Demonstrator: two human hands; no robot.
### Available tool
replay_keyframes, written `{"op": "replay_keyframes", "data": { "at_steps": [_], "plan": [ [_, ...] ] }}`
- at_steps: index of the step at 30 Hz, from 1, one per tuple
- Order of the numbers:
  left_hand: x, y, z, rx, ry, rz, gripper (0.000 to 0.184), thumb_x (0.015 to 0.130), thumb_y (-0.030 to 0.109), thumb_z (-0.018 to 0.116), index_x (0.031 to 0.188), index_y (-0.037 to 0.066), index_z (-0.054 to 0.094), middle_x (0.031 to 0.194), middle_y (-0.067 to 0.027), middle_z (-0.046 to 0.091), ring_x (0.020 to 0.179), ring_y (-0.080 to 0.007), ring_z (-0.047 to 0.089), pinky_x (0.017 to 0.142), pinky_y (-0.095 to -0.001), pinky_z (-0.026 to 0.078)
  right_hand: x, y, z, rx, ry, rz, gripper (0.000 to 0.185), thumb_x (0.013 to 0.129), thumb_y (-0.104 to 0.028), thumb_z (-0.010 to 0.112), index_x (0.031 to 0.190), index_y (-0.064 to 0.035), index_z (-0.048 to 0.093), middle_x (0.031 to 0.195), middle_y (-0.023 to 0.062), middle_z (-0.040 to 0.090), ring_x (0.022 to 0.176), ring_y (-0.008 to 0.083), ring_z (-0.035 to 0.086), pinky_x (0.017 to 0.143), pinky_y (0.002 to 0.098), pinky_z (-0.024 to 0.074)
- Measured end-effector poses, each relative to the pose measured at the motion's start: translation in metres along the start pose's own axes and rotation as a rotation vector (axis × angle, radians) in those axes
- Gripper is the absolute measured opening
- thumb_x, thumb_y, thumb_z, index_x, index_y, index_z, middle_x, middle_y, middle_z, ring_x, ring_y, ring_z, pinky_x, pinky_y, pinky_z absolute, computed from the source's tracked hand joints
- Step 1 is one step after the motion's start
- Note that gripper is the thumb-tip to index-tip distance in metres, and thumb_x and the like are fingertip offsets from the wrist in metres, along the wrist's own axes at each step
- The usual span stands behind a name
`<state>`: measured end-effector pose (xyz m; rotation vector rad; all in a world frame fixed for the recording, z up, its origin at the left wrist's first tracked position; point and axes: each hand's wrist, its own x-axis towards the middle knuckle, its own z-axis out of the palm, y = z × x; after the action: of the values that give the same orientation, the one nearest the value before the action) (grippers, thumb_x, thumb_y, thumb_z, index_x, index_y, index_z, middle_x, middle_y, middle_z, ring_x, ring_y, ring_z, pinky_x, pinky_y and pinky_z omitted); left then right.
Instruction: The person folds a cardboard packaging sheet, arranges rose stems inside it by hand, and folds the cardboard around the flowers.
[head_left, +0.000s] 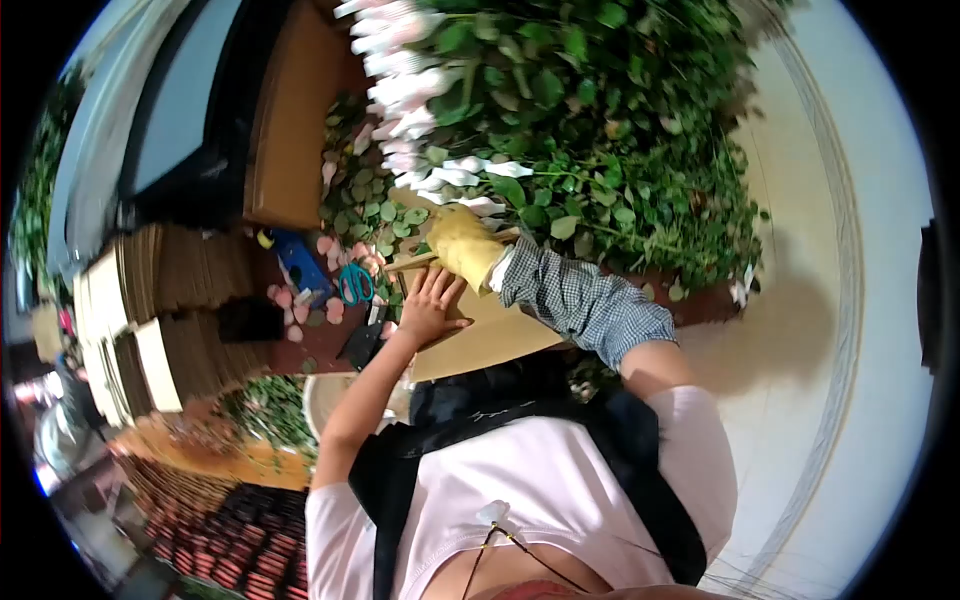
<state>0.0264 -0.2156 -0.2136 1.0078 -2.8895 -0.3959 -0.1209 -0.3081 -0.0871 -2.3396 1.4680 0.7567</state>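
My left hand (430,305) is bare. Its fingers are spread and lie flat on a sheet of brown cardboard (490,335) in front of my chest. My right hand (465,245) wears a yellow glove, with a checkered sleeve above it. It is at the far edge of the cardboard, over a narrow tan strip (410,262) that shows on both sides of the glove. Its fingers look curled, but what is under them is hidden. Just beyond the glove lie rose stems with leaves (600,190) and blooms in white sleeves (400,85).
To the left are teal scissors (355,285), a blue tool (300,265), a black object (362,340) and scattered pink petals (333,310). Stacks of cardboard (165,320) stand farther left, near a brown box (290,120). Pale floor (790,370) lies to the right.
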Motion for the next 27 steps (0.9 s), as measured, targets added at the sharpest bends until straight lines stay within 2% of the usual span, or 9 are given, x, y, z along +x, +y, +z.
{"op": "replay_keyframes", "data": {
  "at_steps": [2, 5, 9, 10, 13, 15, 19, 24, 27],
  "plan": [
    [0.006, 0.002, -0.001, 0.029, 0.038, 0.038, 0.088, 0.073, 0.072, 0.061, 0.138, 0.014, 0.050, 0.140, -0.0121, 0.047, 0.136, -0.0299, 0.038, 0.116, -0.0496, 0.024, 0.001, 0.010, 0.016, 0.082, 0.097, -0.092, 0.016, 0.081, -0.024, 0.070, 0.091, -0.0135, 0.076, 0.108, 0.0049, 0.072, 0.117, 0.0236, 0.059, 0.090, 0.0376, 0.0504],
    [0.001, 0.002, -0.008, -0.005, -0.192, -0.008, 0.080, 0.077, 0.066, 0.063, 0.135, 0.012, 0.052, 0.136, -0.0136, 0.049, 0.134, -0.0317, 0.040, 0.114, -0.0501, 0.027, -0.042, 0.005, 0.028, 0.263, 0.912, -0.452, 0.043, 0.080, -0.026, 0.073, 0.119, -0.0120, 0.064, 0.125, 0.0064, 0.062, 0.116, 0.0260, 0.056, 0.101, 0.0376, 0.0450],
    [0.001, -0.001, 0.005, 0.206, 0.081, 0.130, 0.074, 0.081, 0.052, 0.066, 0.141, 0.012, 0.048, 0.153, -0.0184, 0.033, 0.141, -0.0355, 0.031, 0.116, -0.0511, 0.025, -0.124, 0.002, 0.043, 0.937, 0.218, -0.794, 0.079, 0.085, -0.041, 0.071, 0.148, -0.0093, 0.035, 0.139, 0.0199, 0.052, 0.121, 0.0328, 0.055, 0.099, 0.0425, 0.0448],
    [-0.001, 0.003, -0.004, 0.142, 0.043, 0.106, 0.079, 0.079, 0.053, 0.068, 0.142, 0.012, 0.046, 0.153, -0.0182, 0.033, 0.142, -0.0354, 0.031, 0.116, -0.0520, 0.024, -0.143, 0.006, 0.040, 0.805, -0.139, -0.578, 0.073, 0.085, -0.044, 0.068, 0.142, -0.0070, 0.043, 0.130, 0.0200, 0.059, 0.114, 0.0334, 0.060, 0.097, 0.0422, 0.0460],
    [0.000, 0.007, -0.008, 0.096, 0.036, 0.092, 0.089, 0.074, 0.059, 0.071, 0.145, 0.013, 0.043, 0.154, -0.0180, 0.032, 0.143, -0.0352, 0.029, 0.115, -0.0532, 0.024, -0.153, -0.030, 0.078, 0.250, 0.021, -0.205, 0.042, 0.083, -0.043, 0.068, 0.102, -0.0061, 0.073, 0.089, 0.0127, 0.073, 0.089, 0.0325, 0.069, 0.084, 0.0433, 0.0527],
    [-0.001, 0.006, -0.011, 0.155, 0.000, 0.098, 0.088, 0.076, 0.062, 0.068, 0.145, 0.013, 0.044, 0.153, -0.0181, 0.033, 0.142, -0.0356, 0.030, 0.115, -0.0528, 0.024, -0.160, -0.022, 0.062, 0.250, -0.073, -0.295, 0.042, 0.087, -0.036, 0.066, 0.112, -0.0026, 0.068, 0.097, 0.0157, 0.072, 0.094, 0.0311, 0.068, 0.085, 0.0400, 0.0522],
    [-0.002, 0.002, 0.003, 0.119, 0.119, 0.114, 0.087, 0.078, 0.065, 0.065, 0.145, 0.013, 0.044, 0.153, -0.0180, 0.034, 0.141, -0.0357, 0.031, 0.115, -0.0529, 0.024, -0.154, 0.024, 0.080, 1.717, 0.046, -0.543, 0.052, 0.089, -0.017, 0.066, 0.139, -0.0106, 0.050, 0.139, 0.0126, 0.053, 0.125, 0.0220, 0.053, 0.096, 0.0322, 0.0461],
    [-0.001, 0.003, 0.001, 0.095, 0.094, 0.097, 0.085, 0.080, 0.066, 0.062, 0.144, 0.012, 0.045, 0.153, -0.0186, 0.034, 0.142, -0.0361, 0.031, 0.115, -0.0547, 0.023, -0.181, 0.150, 0.077, 1.099, 1.289, 0.659, 0.047, 0.095, -0.017, 0.060, 0.140, -0.0103, 0.048, 0.145, 0.0111, 0.048, 0.133, 0.0254, 0.046, 0.110, 0.0379, 0.0396],
    [-0.004, -0.001, 0.007, 0.086, 0.095, 0.114, 0.087, 0.079, 0.067, 0.062, 0.144, 0.012, 0.045, 0.155, -0.0186, 0.031, 0.144, -0.0356, 0.028, 0.116, -0.0545, 0.020, -0.221, 0.125, 0.030, 1.556, 0.829, -0.025, 0.043, 0.096, -0.022, 0.060, 0.136, -0.0071, 0.052, 0.140, 0.0109, 0.054, 0.122, 0.0239, 0.056, 0.101, 0.0351, 0.0478]
  ]
}}
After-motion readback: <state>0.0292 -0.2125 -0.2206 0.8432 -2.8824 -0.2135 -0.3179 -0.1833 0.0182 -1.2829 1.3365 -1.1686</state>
